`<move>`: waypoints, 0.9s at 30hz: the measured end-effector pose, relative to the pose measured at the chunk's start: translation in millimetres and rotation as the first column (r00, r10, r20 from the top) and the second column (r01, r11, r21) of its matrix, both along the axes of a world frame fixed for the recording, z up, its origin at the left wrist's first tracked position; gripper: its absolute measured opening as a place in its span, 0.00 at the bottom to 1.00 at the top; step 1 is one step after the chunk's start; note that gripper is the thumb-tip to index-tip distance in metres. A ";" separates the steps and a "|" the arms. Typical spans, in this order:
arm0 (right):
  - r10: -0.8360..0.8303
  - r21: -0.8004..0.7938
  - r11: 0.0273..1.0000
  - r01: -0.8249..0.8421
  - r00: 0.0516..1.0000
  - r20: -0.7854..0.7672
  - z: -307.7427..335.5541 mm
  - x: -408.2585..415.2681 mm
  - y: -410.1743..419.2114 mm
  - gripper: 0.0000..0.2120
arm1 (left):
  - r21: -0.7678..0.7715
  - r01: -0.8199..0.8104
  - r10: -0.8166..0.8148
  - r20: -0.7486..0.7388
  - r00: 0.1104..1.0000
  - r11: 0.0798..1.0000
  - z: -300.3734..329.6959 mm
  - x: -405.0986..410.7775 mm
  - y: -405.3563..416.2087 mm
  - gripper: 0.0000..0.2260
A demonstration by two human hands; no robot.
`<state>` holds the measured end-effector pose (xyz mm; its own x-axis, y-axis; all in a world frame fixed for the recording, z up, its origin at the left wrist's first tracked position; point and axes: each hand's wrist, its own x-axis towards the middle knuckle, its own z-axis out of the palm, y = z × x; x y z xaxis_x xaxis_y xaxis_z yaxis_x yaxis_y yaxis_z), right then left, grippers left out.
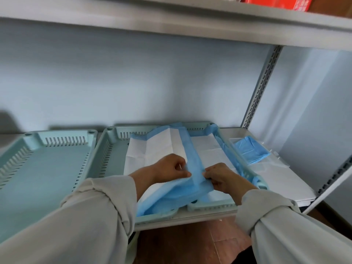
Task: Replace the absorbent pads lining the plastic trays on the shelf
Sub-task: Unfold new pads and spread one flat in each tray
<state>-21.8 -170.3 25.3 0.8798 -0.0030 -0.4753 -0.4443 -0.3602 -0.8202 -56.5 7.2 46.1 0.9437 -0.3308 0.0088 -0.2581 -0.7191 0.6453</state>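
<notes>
Overhead, a grey upper shelf crossed the view, with an orange box cut off at the top edge. On the shelf board below it stood the right-hand tray, a pale green plastic tray with slotted walls, taken as the landmark. Left of that tray, touching or nearly touching it, sat a second tray of the same kind, bare inside. Right of the landmark tray lay a folded blue pad in clear wrapping, near a perforated grey upright.

Inside the landmark tray lay the absorbent pad, white with blue edging, partly unfolded. A blue folded strip ran along the pad's long axis, from the tray's far wall toward the near rim, where blue material bunched and spilled over. The left hand pinched that strip from its left side, fingers curled; the right hand gripped it from the right. Grey sleeves hid the tray's near left corner. The tray's far right rim was covered by blue edging. The whole picture was slightly blurred.
</notes>
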 end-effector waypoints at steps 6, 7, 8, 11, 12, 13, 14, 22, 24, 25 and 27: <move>-0.024 0.121 0.992 0.027 0.999 -0.029 9.5 -8.1 1.7 0.03 | -0.080 -0.129 0.145 0.256 0.956 0.988 5.4 -4.1 -21.4 0.16; -0.021 0.139 0.990 0.027 0.999 -0.043 10.4 -9.4 1.4 0.04 | -0.028 -0.088 0.092 0.245 0.965 0.996 2.8 -7.7 -27.0 0.15; -0.007 0.145 0.989 0.014 0.999 -0.049 11.3 -10.4 0.6 0.04 | 0.028 -0.048 0.041 0.226 0.973 0.998 -0.4 -11.5 -31.7 0.13; 0.031 0.119 0.992 -0.027 0.999 -0.030 13.8 -14.2 -2.1 0.05 | 0.184 0.000 -0.035 0.183 0.983 0.983 -13.1 -17.2 -39.7 0.09; 0.032 0.145 0.989 -0.029 0.999 -0.017 12.7 -14.2 -4.0 0.07 | 0.223 -0.012 -0.030 0.185 0.982 0.975 -16.4 -17.8 -41.8 0.07; 0.025 0.181 0.983 -0.018 0.999 -0.035 12.5 -14.4 -5.5 0.14 | 0.240 -0.037 -0.010 0.190 0.982 0.970 -19.5 -18.1 -43.6 0.08; 0.018 0.212 0.977 -0.003 0.998 -0.067 11.3 -13.2 -7.2 0.21 | 0.241 -0.062 0.014 0.195 0.981 0.969 -20.9 -18.6 -45.4 0.09; -0.067 -0.136 0.988 0.076 0.995 0.070 6.6 -1.3 10.1 0.12 | 0.281 -0.100 0.071 0.111 0.991 0.955 -18.9 -23.5 -27.9 0.16; -0.082 -0.177 0.980 0.094 0.994 0.077 3.6 4.3 14.5 0.15 | 0.341 -0.124 0.100 0.085 0.991 0.932 -19.8 -27.1 -15.4 0.20; -0.081 -0.196 0.976 0.095 0.994 0.079 3.2 5.0 17.1 0.17 | 0.378 -0.132 0.120 0.055 0.991 0.916 -21.9 -29.6 -8.5 0.23; -0.076 -0.192 0.978 0.087 0.995 0.061 1.9 4.0 18.7 0.18 | 0.444 -0.117 0.157 -0.054 0.986 0.889 -29.7 -35.3 3.3 0.28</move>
<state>-17.8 -151.5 27.2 0.8967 -0.1635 -0.4113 -0.4366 -0.4791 -0.7615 -91.7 10.6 16.4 0.9704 -0.1495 -0.1899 -0.0942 -0.9576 0.2722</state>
